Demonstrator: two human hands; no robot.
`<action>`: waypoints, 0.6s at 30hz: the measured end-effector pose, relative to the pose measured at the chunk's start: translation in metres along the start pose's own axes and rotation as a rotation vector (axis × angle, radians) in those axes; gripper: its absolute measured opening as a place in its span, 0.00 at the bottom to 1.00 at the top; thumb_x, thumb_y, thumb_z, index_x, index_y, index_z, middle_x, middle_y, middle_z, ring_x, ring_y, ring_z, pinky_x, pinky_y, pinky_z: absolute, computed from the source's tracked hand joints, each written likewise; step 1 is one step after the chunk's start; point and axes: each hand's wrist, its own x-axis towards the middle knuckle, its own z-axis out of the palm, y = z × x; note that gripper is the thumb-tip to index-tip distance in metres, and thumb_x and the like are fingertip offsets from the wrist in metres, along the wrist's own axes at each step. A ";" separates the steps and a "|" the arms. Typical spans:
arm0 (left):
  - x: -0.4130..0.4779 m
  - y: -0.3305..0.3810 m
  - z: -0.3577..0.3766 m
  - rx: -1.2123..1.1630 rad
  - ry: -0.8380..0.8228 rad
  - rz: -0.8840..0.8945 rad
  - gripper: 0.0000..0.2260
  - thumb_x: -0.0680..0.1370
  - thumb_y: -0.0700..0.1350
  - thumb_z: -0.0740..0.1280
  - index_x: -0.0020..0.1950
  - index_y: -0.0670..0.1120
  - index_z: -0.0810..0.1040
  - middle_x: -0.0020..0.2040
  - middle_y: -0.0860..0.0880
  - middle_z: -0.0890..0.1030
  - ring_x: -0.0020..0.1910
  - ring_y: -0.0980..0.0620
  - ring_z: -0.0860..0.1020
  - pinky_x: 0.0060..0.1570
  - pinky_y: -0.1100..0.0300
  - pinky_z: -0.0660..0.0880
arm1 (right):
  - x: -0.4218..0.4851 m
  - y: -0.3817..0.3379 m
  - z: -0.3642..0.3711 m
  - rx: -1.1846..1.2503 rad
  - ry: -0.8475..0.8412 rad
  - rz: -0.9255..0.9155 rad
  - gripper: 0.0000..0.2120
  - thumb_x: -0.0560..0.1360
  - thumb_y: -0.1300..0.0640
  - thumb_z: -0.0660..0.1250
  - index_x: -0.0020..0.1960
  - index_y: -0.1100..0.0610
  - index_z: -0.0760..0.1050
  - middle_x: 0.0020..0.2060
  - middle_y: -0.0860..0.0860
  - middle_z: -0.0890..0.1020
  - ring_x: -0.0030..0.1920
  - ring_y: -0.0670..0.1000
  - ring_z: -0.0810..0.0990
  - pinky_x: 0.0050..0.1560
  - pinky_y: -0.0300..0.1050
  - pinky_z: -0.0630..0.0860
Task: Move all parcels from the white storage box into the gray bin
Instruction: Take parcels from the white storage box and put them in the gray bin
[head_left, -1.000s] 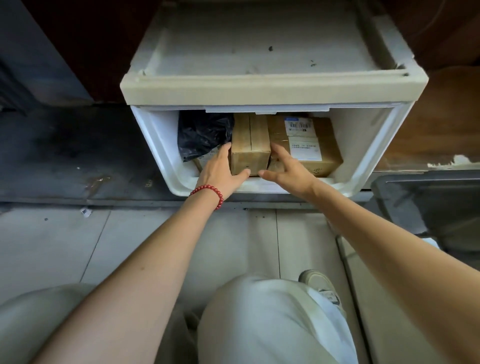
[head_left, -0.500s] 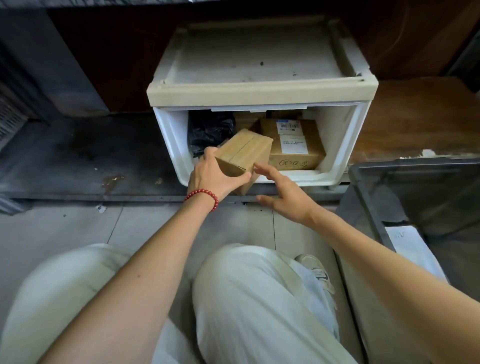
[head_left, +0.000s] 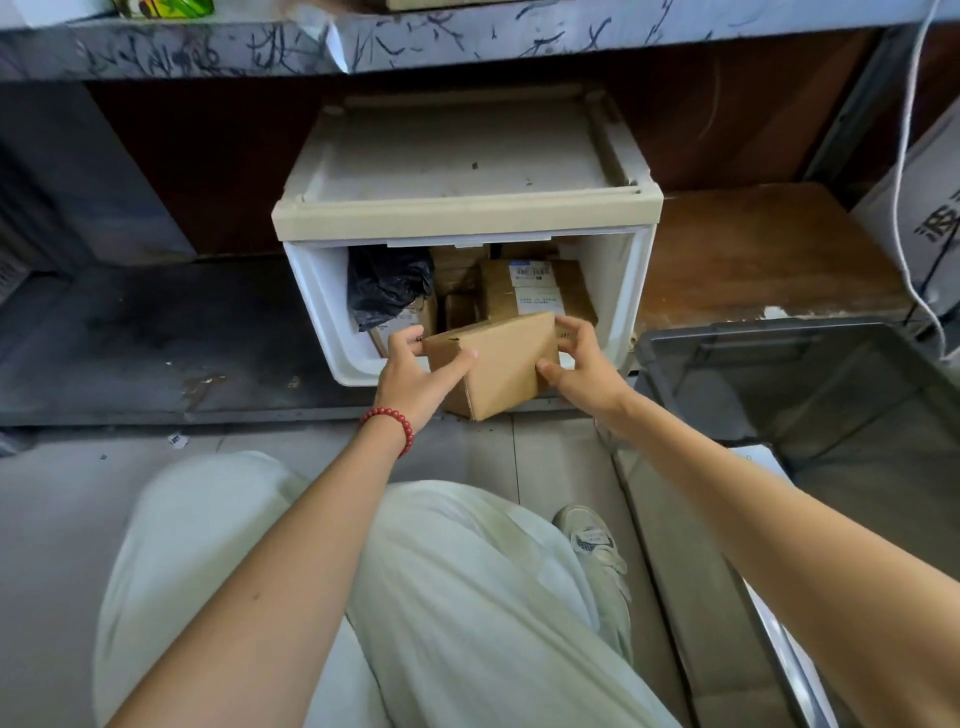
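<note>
A plain cardboard parcel (head_left: 498, 364) hangs tilted in front of the white storage box (head_left: 631, 291), just outside its open front. My left hand (head_left: 415, 374) grips the parcel's left end, thumb on its front face. My right hand (head_left: 582, 364) grips its right end. Inside the box remain a black plastic bag (head_left: 387, 283), a labelled carton (head_left: 535, 291) and more brown cartons behind. The gray bin (head_left: 675, 374) stands on the floor to the right, with a white sheet lying inside.
A dark low shelf (head_left: 130, 338) carries the storage box; a wooden board (head_left: 753, 249) lies to its right. An upper shelf edge (head_left: 467, 41) overhangs. A white cable (head_left: 904, 182) hangs at the right. My knees and one shoe (head_left: 597, 551) fill the tiled floor below.
The parcel came out of the box, held first by my left hand alone. My right hand has since taken its right end, and the parcel has shifted right.
</note>
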 end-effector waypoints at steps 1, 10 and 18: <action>0.001 -0.002 0.002 -0.037 0.016 -0.019 0.33 0.72 0.59 0.70 0.71 0.50 0.62 0.63 0.53 0.70 0.62 0.50 0.72 0.62 0.49 0.72 | -0.001 0.001 -0.002 0.021 0.010 0.008 0.30 0.79 0.59 0.64 0.74 0.54 0.51 0.70 0.54 0.68 0.64 0.53 0.72 0.59 0.51 0.77; 0.004 0.000 0.007 -0.128 -0.051 -0.177 0.23 0.73 0.67 0.63 0.59 0.53 0.70 0.60 0.51 0.75 0.53 0.47 0.79 0.43 0.53 0.79 | -0.004 0.017 -0.011 0.056 0.008 0.027 0.25 0.71 0.58 0.74 0.64 0.53 0.69 0.64 0.48 0.71 0.58 0.53 0.78 0.61 0.50 0.76; -0.002 0.003 0.009 -0.005 -0.100 -0.049 0.28 0.66 0.70 0.68 0.62 0.61 0.72 0.57 0.55 0.78 0.54 0.51 0.79 0.53 0.48 0.78 | 0.000 0.020 -0.009 0.111 0.209 0.099 0.20 0.74 0.53 0.72 0.63 0.53 0.69 0.60 0.48 0.75 0.59 0.53 0.77 0.57 0.53 0.79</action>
